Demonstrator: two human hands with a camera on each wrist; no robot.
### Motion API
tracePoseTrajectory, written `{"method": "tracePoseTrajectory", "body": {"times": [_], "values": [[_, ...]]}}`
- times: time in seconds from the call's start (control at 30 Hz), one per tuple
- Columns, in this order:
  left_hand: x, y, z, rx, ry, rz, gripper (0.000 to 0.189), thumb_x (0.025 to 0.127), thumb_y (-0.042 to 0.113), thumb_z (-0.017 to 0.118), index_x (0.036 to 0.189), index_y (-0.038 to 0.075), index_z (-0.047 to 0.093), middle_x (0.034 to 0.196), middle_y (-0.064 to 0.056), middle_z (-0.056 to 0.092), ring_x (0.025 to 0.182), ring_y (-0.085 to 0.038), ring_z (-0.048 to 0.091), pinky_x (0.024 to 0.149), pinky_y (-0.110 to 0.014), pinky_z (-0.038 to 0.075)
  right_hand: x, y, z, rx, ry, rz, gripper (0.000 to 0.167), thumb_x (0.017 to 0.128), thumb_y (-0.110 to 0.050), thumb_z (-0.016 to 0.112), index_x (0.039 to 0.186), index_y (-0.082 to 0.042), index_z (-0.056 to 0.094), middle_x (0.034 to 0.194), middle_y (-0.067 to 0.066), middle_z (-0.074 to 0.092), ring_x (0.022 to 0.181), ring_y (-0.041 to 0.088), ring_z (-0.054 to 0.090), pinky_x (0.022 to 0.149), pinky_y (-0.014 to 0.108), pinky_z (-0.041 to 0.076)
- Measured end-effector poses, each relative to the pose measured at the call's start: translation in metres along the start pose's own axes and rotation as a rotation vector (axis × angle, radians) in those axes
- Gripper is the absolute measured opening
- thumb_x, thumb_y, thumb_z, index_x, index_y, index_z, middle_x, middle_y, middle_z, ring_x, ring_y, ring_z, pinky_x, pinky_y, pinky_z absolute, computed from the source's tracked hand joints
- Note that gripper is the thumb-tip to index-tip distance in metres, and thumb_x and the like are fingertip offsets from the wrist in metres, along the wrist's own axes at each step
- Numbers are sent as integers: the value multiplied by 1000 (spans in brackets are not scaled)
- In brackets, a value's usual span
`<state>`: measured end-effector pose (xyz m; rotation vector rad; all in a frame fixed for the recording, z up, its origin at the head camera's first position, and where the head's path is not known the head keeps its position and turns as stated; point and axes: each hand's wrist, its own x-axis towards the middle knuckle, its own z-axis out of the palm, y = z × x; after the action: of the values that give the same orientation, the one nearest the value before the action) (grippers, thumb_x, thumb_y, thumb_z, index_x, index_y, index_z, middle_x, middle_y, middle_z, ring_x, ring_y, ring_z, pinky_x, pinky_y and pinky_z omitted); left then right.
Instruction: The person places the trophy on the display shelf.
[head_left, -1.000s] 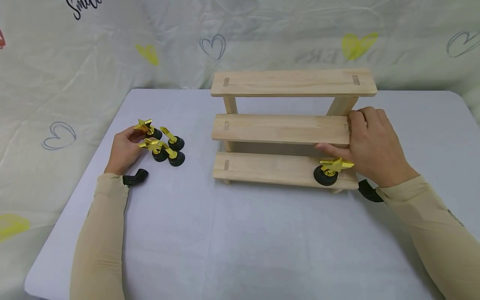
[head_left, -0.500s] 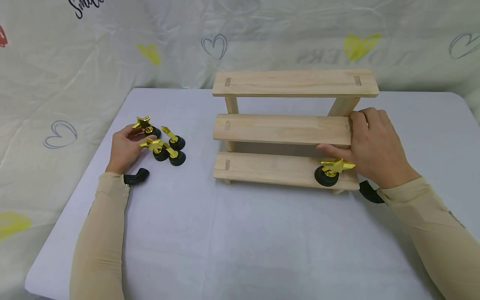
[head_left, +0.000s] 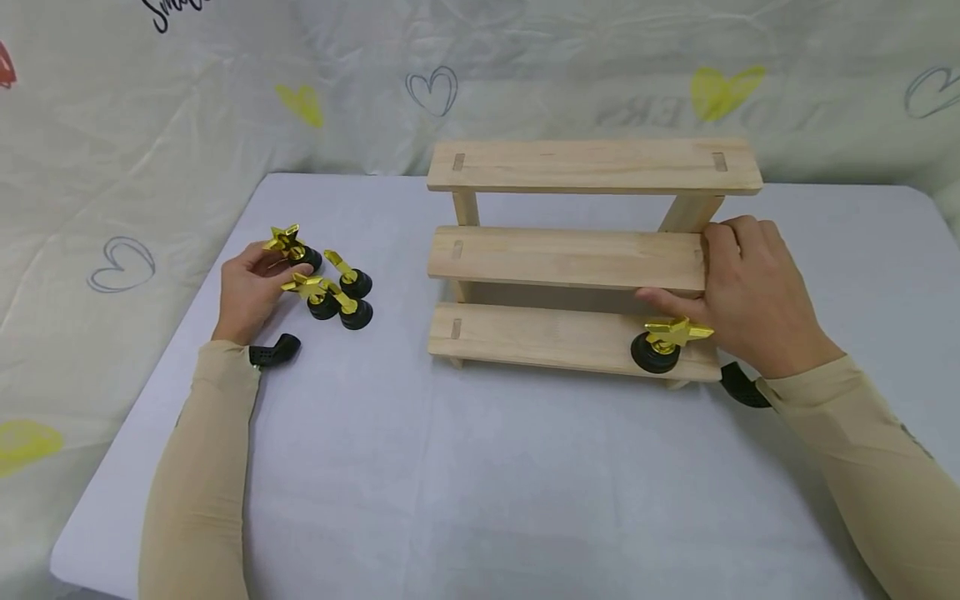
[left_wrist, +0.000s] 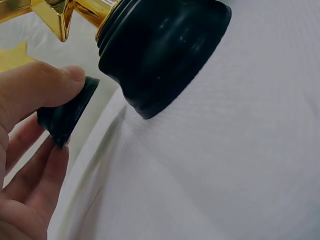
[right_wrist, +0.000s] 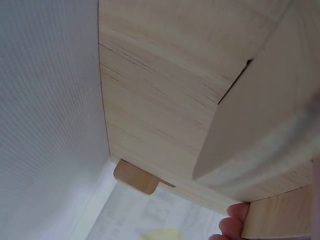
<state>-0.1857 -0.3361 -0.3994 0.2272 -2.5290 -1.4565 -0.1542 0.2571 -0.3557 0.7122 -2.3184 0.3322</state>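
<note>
At the left, my left hand (head_left: 250, 293) pinches the black base of a small gold star trophy (head_left: 287, 242). In the left wrist view its thumb (left_wrist: 60, 87) lies over that base, with the other fingers underneath. Several more star trophies (head_left: 355, 313) stand close beside it; one of their black bases (left_wrist: 160, 55) looms large in the wrist view. My right hand (head_left: 761, 300) grips the right end of the middle board of a three-tier wooden shelf (head_left: 562, 257), thumb in front. Its fingertips (right_wrist: 235, 220) show behind the wood in the right wrist view.
One gold star trophy (head_left: 656, 352) stands at the right end of the lowest board. The white table (head_left: 480, 475) ends at the back against a printed curtain (head_left: 525, 75). A black wrist device (head_left: 275, 351) sits by the left cuff.
The trophy in my left hand has shifted slightly away from me, and its star has turned a little. My right hand stays on the shelf. The whole head view has drifted slightly.
</note>
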Motion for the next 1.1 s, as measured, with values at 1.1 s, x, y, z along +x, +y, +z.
{"method": "tracePoseTrajectory", "body": {"times": [1.1], "values": [[1, 7, 6, -126, 56, 86, 39, 84, 5, 85, 119, 15, 71, 117, 11, 65, 116, -5, 64, 106, -13, 54, -1, 2, 3, -19, -18, 11, 108, 90, -89, 34, 91, 18, 52, 88, 35, 53, 79, 51, 49, 68, 58, 42]]}}
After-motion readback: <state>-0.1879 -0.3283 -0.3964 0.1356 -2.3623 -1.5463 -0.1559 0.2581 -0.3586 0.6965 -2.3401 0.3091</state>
